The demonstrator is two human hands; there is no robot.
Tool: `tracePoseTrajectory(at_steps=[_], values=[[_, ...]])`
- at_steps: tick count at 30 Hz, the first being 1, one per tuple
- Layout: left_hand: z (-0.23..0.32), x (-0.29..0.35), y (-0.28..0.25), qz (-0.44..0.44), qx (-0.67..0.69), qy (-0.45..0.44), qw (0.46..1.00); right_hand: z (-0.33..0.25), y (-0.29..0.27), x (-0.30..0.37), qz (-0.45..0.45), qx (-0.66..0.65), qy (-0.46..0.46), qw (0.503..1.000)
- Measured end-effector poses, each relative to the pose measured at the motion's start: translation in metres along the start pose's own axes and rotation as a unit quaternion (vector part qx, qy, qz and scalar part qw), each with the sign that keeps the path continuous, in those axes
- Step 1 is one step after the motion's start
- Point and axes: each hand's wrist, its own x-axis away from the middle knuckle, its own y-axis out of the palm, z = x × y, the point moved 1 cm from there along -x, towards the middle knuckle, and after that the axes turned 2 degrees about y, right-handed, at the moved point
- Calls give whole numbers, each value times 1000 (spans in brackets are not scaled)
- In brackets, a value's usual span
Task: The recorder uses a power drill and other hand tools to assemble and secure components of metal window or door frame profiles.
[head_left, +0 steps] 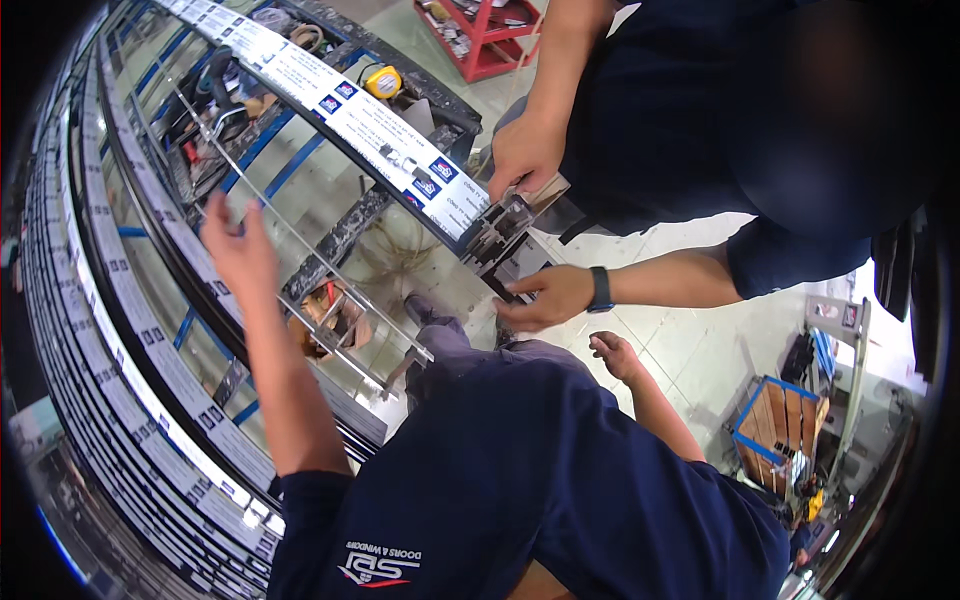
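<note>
My left hand (240, 250), slightly blurred, is raised with its fingers apart beside a long thin metal rod (300, 240); nothing shows in it. At my right side, my right hand (617, 355) is in the air with its fingers curled together; whatever they may hold is too small to make out. Across from me, a co-worker's one hand (530, 155) grips a metal fitting (510, 215) at the end of a long film-covered profile (340, 110). Their other hand (548, 298), below a watch, reaches toward that same end, near a dark-and-white piece (520, 265).
Many long film-covered profiles (130, 370) lie side by side on my left. A yellow tape measure (383, 81) and tools sit on a bench behind the profile. A red shelf cart (480, 35) stands far off, and a wooden crate with blue edges (780, 430) at the right.
</note>
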Motion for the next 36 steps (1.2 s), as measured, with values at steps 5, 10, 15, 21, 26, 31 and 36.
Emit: tracePoseTrajectory(at_steps=[5,10,15,21,26,31,36], values=[[116,184,-2,-56,45,37,997,47,-15,-36,-20,-29,-21,999],[142,317,12,-129,91,53,986,116,-36,-74,-28,-50,-33,998],[143,390,7,-192,43,38,980,145,-46,-72,-36,-63,-8,997],[148,414,7,-202,26,-13,979,174,-53,-90,-65,-44,-11,997],[154,378,15,-166,4,35,986,161,-49,-93,-66,-61,-31,995],[160,363,33,-156,30,3,987,158,-48,-96,-61,-49,-42,996],[149,390,37,-178,6,15,984,159,-46,-90,-54,-73,-31,995]])
